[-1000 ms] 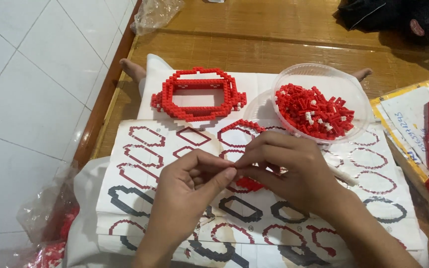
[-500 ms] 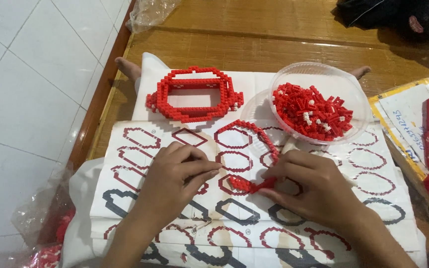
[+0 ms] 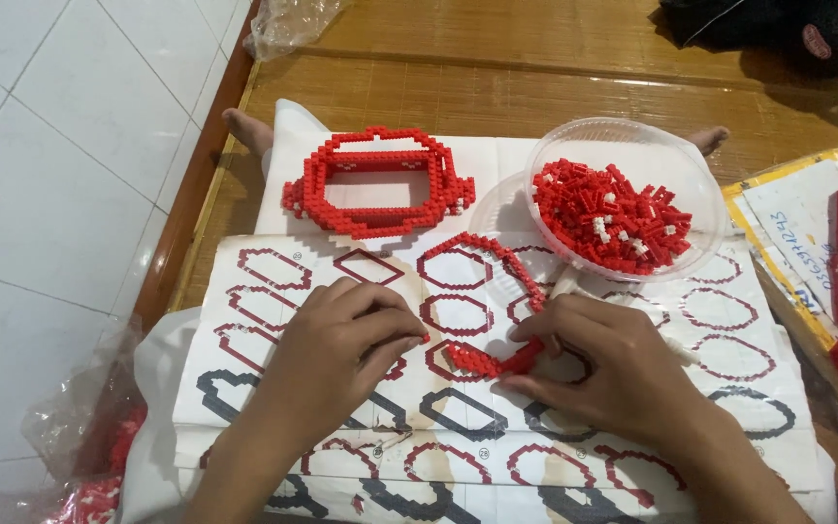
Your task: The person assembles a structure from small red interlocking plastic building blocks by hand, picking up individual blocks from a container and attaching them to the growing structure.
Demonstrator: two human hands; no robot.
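I see a curved red brick strip [image 3: 497, 320] lying on the printed instruction sheet [image 3: 729, 388], its lower end pinched in the closed fingers of my right hand [image 3: 613, 374]. My left hand [image 3: 346, 344] is curled beside it, fingertips at the sheet, possibly holding a small piece, though I cannot tell. Beyond sit a red brick frame [image 3: 380, 180] and a clear bowl [image 3: 700, 180] of red bricks.

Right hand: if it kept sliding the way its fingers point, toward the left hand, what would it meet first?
The right hand would probably first push further into the curved red brick strip at its fingertips, then meet the left hand just beyond.
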